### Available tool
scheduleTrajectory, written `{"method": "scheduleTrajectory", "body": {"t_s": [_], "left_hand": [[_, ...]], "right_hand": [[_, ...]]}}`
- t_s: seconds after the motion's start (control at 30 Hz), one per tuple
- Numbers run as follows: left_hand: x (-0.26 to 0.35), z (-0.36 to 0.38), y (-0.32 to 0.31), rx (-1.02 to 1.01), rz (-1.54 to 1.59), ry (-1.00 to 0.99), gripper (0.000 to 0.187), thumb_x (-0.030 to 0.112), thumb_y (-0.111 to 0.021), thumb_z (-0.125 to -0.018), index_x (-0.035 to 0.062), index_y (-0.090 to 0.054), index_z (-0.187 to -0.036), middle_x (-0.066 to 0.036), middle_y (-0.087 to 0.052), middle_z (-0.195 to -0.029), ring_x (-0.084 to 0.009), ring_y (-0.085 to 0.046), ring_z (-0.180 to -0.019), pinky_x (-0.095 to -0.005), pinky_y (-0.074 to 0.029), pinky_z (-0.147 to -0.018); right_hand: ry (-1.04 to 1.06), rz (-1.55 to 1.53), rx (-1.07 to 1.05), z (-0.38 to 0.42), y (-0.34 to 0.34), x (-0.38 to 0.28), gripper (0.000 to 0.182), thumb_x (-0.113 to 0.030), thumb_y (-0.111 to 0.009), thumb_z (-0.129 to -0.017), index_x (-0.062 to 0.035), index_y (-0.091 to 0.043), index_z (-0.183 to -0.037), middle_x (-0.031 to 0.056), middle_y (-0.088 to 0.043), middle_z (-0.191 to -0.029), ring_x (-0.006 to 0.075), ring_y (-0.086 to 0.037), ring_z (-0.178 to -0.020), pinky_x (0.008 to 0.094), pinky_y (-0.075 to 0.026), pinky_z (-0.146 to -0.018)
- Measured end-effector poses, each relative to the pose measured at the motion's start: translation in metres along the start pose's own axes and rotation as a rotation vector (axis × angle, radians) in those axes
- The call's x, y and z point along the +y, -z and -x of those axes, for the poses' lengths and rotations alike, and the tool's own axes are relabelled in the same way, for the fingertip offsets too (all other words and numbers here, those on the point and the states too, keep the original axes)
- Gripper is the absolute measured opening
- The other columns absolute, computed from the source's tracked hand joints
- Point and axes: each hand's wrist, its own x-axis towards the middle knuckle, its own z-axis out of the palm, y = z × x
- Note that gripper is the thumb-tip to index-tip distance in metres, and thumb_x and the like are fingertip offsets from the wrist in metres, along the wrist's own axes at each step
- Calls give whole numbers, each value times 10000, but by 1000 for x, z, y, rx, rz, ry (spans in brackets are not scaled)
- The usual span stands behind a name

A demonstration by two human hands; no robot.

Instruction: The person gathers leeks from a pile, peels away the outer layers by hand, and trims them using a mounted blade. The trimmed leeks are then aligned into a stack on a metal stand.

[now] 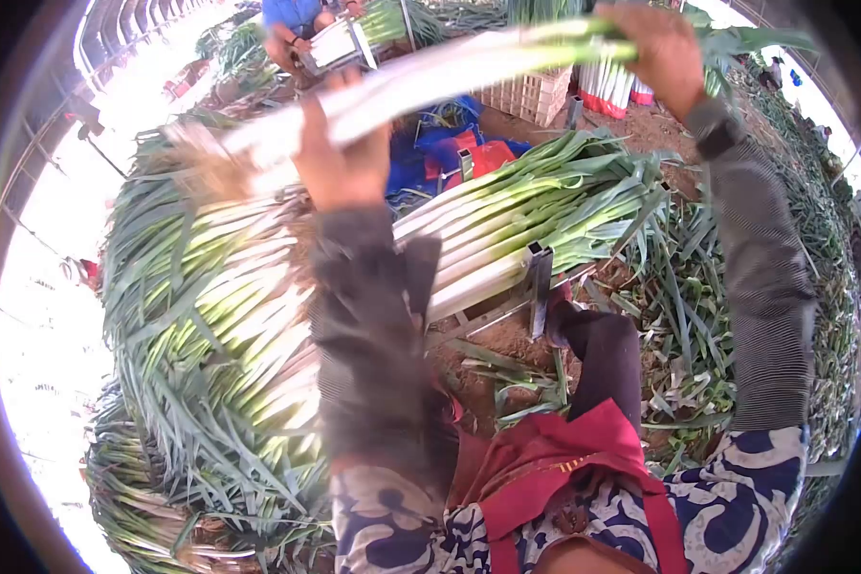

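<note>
A few long leeks (469,72) are raised across the top of the head view, blurred by motion. Their roots point left and their green leaves point right. My left hand (342,158) is closed around the white shafts near the root end. At the other end, my right hand (662,59) grips the green part. Below them, a row of trimmed leeks (507,225) lies side by side on a metal rack (540,277). To the left of my left forearm spreads a big heap of leeks (230,316) with roots and leaves on.
Behind the rack lies blue and red cloth (469,153), near a plastic crate (536,96) and red-wrapped leek bundles (605,91). Another person (297,24) works at a similar rack at the top. Cut leaves (698,354) litter the ground to the right.
</note>
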Motion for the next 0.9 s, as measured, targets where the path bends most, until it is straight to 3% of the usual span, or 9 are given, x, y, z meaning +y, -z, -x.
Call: {"method": "scheduleTrajectory", "body": {"t_s": [0.03,0.1,0.13,0.17,0.23,0.33,0.47,0.63,0.9], "left_hand": [[-13,24,39,165,-20,-37,221,210,-624,-869,77,-567,-1036,-122,-606,-1066,-227,-543,-1110,-428,-418,-988],[-40,73,143,423,-93,55,262,178,-589,-885,47,-532,-1104,-127,-597,-1107,-245,-536,-1126,-458,-408,-999],[-54,99,214,522,-195,94,288,174,-564,-895,33,-517,-1142,-127,-590,-1120,-264,-535,-1114,-477,-427,-972],[-63,128,247,699,-106,229,303,203,-524,-916,19,-517,-1157,-125,-596,-1090,-274,-542,-1085,-483,-445,-944],[-78,164,280,1097,-6,332,288,227,-489,-932,7,-541,-1110,-136,-605,-1040,-272,-560,-1036,-480,-450,-923],[-77,176,291,842,-46,276,366,255,-514,-923,-9,-508,-1177,-162,-584,-1129,-319,-524,-1112,-495,-415,-979],[-70,169,271,989,-6,306,383,284,-559,-902,0,-505,-1152,-175,-557,-1168,-345,-508,-1121,-544,-400,-976],[-29,193,267,1055,-17,264,377,313,-549,-903,23,-499,-1138,-181,-511,-1224,-375,-476,-1149,-596,-402,-943],[24,232,251,794,-994,742,265,130,-604,-854,-17,-551,-1068,-145,-613,-1058,-279,-597,-992,-400,-483,-868]], "right_hand": [[56,-52,104,17,-35,-22,424,-221,-746,-707,-264,-615,-1108,-15,-684,-923,192,-649,-839,369,-495,-765],[-125,-219,-459,84,-104,-81,472,-148,-677,-746,-271,-564,-1188,21,-615,-1124,240,-537,-1112,540,-319,-993],[-144,-283,-390,121,-130,-118,440,-112,-633,-750,-258,-577,-1162,43,-594,-1142,256,-498,-1147,559,-276,-1008],[-165,-501,-863,144,-142,-143,508,-121,-613,-735,-262,-543,-1218,69,-526,-1247,273,-414,-1239,565,-244,-1017],[-190,-611,-849,223,-174,-197,648,-62,-606,-687,-246,-477,-1295,66,-437,-1345,287,-341,-1302,574,-205,-1026],[-109,-610,-962,204,-172,-184,761,-82,-686,-652,-222,-416,-1349,45,-400,-1382,286,-280,-1342,554,-182,-1049],[68,-752,-804,176,-157,-191,729,-164,-763,-608,-189,-481,-1280,46,-449,-1334,251,-373,-1275,458,-266,-1027],[-3,-885,-629,193,-166,-200,444,-98,-719,-612,-142,-605,-1039,36,-541,-1206,251,-467,-1169,418,-355,-914],[80,-900,-812,194,-166,-177,352,-71,-689,-644,-127,-617,-984,17,-575,-976,236,-515,-951,387,-381,-803]]}}
